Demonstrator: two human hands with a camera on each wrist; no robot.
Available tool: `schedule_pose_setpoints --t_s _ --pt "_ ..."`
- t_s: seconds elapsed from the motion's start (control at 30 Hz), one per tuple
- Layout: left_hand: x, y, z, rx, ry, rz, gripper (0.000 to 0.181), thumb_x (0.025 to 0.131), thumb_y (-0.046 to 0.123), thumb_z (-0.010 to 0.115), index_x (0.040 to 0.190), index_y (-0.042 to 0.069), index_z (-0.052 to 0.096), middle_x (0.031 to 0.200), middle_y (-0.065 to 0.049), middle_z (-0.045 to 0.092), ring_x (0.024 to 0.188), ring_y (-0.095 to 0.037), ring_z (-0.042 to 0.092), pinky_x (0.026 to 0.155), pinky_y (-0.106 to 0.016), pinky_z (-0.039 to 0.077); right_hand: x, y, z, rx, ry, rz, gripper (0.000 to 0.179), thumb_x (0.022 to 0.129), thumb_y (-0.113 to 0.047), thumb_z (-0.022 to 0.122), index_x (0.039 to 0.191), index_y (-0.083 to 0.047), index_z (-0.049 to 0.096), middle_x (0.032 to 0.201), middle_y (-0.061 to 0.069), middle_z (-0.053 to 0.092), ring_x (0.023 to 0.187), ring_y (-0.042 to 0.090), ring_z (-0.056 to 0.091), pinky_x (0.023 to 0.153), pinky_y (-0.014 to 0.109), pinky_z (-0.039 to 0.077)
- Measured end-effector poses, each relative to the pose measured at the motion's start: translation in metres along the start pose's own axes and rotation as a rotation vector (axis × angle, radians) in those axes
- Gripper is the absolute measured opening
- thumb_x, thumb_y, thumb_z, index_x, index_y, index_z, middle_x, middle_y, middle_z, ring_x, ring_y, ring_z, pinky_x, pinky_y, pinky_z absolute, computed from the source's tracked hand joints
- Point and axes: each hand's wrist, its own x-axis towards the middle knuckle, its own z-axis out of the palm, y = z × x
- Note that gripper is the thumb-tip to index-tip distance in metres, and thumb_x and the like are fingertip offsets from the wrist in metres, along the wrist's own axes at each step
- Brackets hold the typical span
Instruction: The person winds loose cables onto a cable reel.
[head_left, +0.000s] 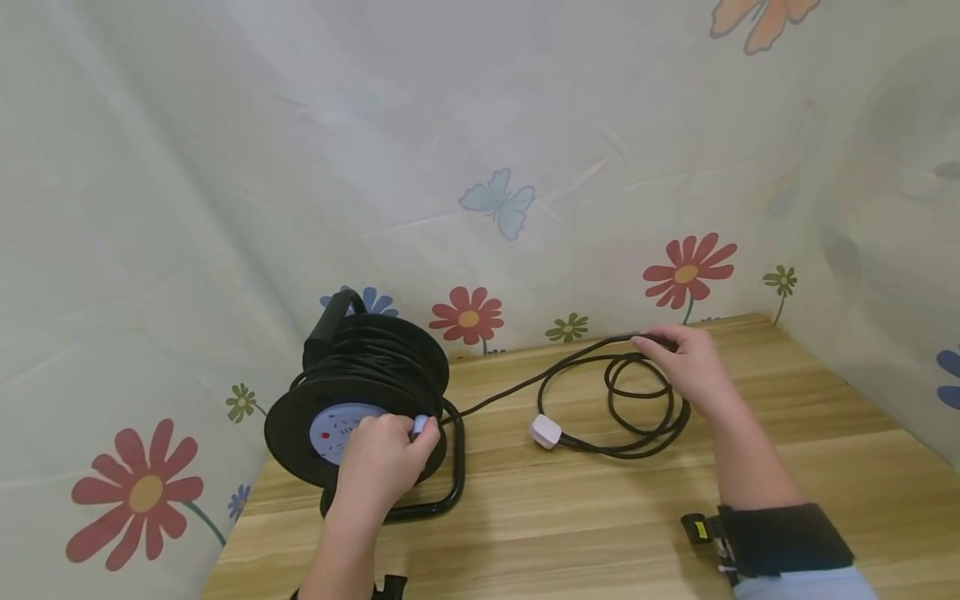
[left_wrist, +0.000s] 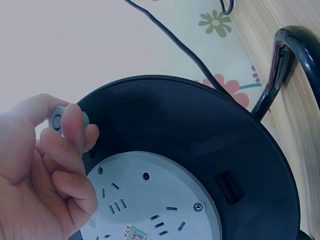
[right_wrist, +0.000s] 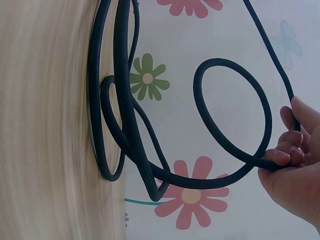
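Observation:
A black cable reel [head_left: 390,342] stands on its tubular stand [head_left: 459,467] at the left of the table, cable wound round its drum. Its round socket panel [left_wrist: 150,190] faces the person. My left hand [head_left: 386,454] pinches the small light-blue crank knob [left_wrist: 57,119] on the reel's front disc. From the reel, the black cable [head_left: 517,387] runs right to my right hand [head_left: 686,367], which grips it with curled fingers. Past that hand the cable hangs in loose loops [right_wrist: 200,85]. The white plug [head_left: 546,432] at its end lies on the table.
The wood-grain table [head_left: 570,525] meets a pale flowered sheet [head_left: 375,208] at the back and sides. A black carry handle [head_left: 327,325] tops the reel. Each wrist wears a strapped camera, the right one on a black band [head_left: 783,537].

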Motion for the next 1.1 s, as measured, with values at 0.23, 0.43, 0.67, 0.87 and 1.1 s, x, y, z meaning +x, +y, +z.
schedule_pose_setpoints --t_s 0.23,0.43,0.67,0.87,1.1 --pt "0.000 -0.001 0.002 -0.002 -0.042 -0.009 0.055 0.090 0.032 0.058 0.041 0.015 0.037 0.038 0.010 0.028 0.035 -0.010 0.031 0.037 -0.025 0.022 0.000 -0.002 0.003 -0.049 -0.010 -0.038 0.034 0.094 -0.035 0.062 0.115 -0.009 0.068 0.108 0.011 0.064 0.089 0.020 0.058 0.070 0.038 0.049" --pt "0.001 -0.003 0.006 -0.011 -0.126 -0.037 0.054 0.090 0.032 0.059 0.043 0.015 0.039 0.038 0.010 0.029 0.034 -0.010 0.033 0.037 -0.025 0.023 0.000 -0.005 0.010 -0.087 -0.028 -0.056 0.034 0.093 -0.037 0.063 0.113 -0.011 0.069 0.105 0.010 0.066 0.080 0.020 0.056 0.062 0.037 0.047" --pt "0.001 -0.007 0.011 0.007 -0.210 -0.040 0.055 0.091 0.034 0.058 0.043 0.016 0.040 0.038 0.011 0.028 0.034 -0.010 0.034 0.037 -0.025 0.024 -0.001 -0.011 0.017 -0.137 -0.059 -0.038 0.032 0.092 -0.040 0.062 0.111 -0.015 0.070 0.101 0.007 0.068 0.077 0.019 0.056 0.060 0.036 0.046" --pt "0.001 -0.010 0.012 0.026 -0.313 -0.061 0.055 0.092 0.038 0.057 0.043 0.016 0.045 0.036 0.011 0.037 0.036 -0.011 0.041 0.039 -0.027 0.029 -0.001 -0.018 0.023 -0.179 -0.081 -0.049 0.029 0.092 -0.039 0.063 0.108 -0.016 0.071 0.103 0.006 0.068 0.083 0.019 0.059 0.065 0.038 0.048" --pt "0.002 -0.016 0.013 -0.025 -0.476 -0.104 0.051 0.093 0.040 0.056 0.049 0.015 0.056 0.040 0.011 0.051 0.039 -0.013 0.049 0.044 -0.029 0.037 -0.002 -0.025 0.033 -0.209 -0.115 -0.084 0.027 0.093 -0.033 0.063 0.110 -0.014 0.071 0.109 0.008 0.068 0.096 0.023 0.060 0.078 0.047 0.050"
